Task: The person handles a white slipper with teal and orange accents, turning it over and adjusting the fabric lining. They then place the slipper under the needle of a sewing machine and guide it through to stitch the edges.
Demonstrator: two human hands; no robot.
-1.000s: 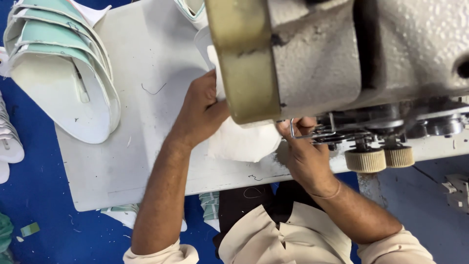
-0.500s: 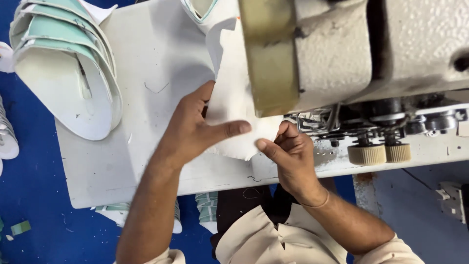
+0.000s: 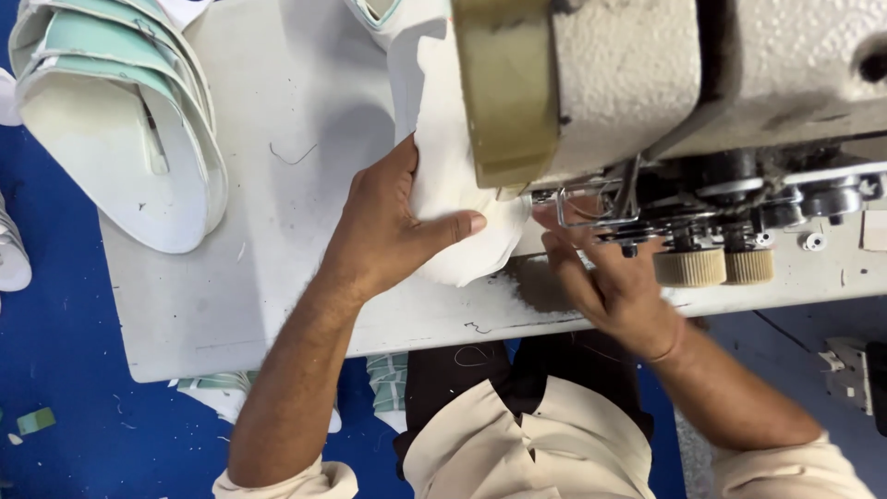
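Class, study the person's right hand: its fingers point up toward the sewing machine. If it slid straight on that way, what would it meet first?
Probably the wire guard at the machine's needle area; the right hand already has its fingertips beside it, though depth is unclear.

A pale grey work table [image 3: 277, 277] carries the sewing machine [image 3: 702, 102] at two o'clock, a white fabric piece [image 3: 443, 157] centrally, and stacked mint-and-white pieces [image 3: 120, 120] at ten o'clock.
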